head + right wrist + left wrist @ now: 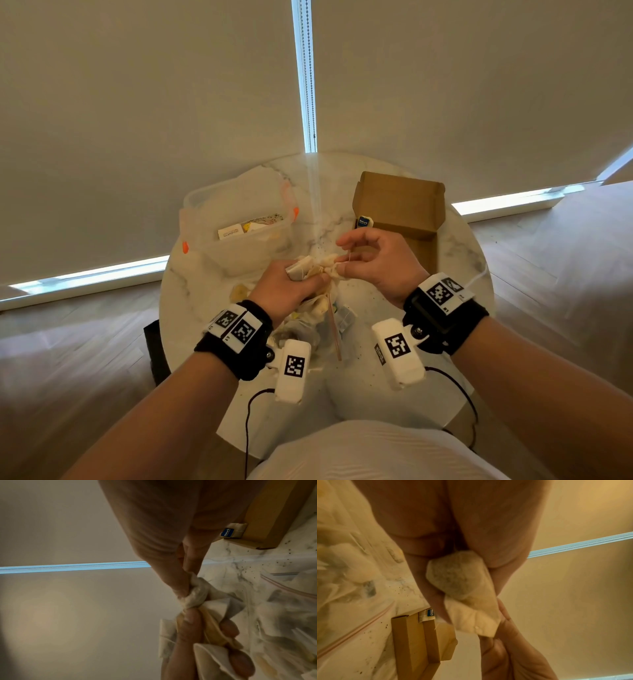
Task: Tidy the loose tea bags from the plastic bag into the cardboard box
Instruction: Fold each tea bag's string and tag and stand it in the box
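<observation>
My left hand (294, 282) grips a clump of loose tea bags (313, 269) above the middle of the round table. My right hand (344, 263) pinches a crumpled tea bag (195, 592) at the clump's right end, with a thin string running across its fingers. In the left wrist view one filled tea bag (458, 574) is wedged in my left palm. Beneath both hands lies the clear plastic bag (308, 323), with more tea bags inside. The open cardboard box (400, 205) stands at the back right. One tea bag with a blue tag (364, 222) leans in its near left corner.
A clear plastic tub (205, 209) with orange clips and a few packets inside stands at the back left. Dark tea crumbs dot the marble table (376, 305) between the bag and the box. Closed blinds hang behind the table, and wooden floor surrounds it.
</observation>
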Demonstrator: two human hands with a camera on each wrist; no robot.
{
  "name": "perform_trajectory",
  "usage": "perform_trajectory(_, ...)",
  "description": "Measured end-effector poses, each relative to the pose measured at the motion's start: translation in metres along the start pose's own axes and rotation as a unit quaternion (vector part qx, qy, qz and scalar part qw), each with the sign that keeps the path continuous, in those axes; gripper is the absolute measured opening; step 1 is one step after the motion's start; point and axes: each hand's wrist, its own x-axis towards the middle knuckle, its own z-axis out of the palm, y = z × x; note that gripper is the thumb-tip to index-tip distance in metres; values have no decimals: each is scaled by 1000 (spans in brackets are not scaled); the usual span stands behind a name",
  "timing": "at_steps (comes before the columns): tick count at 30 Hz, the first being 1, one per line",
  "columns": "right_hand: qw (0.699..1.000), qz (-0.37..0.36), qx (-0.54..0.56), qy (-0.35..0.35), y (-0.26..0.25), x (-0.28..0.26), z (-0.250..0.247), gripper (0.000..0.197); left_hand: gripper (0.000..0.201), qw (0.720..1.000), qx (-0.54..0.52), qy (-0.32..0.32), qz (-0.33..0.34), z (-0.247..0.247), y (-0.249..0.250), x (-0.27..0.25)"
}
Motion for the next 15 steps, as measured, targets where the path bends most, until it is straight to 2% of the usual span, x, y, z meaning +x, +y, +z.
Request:
perform_trajectory(3, 1000, 1, -3, 11, -1, -2, 1, 38, 5, 1000, -16, 0, 13, -3, 0, -1)
perform_trajectory(10, 998, 0, -43, 55, 2, -1, -2, 34, 6, 998, -7, 38, 58, -1, 1, -1)
perform_trajectory(12, 996, 19, -67, 58, 5, 2, -4, 33, 8, 997, -8, 52, 63, -1, 0, 0)
perform_trajectory(15, 996, 73, -42, 37, 8, 3, -6, 20, 8, 996, -3, 56, 66, -2, 0, 1)
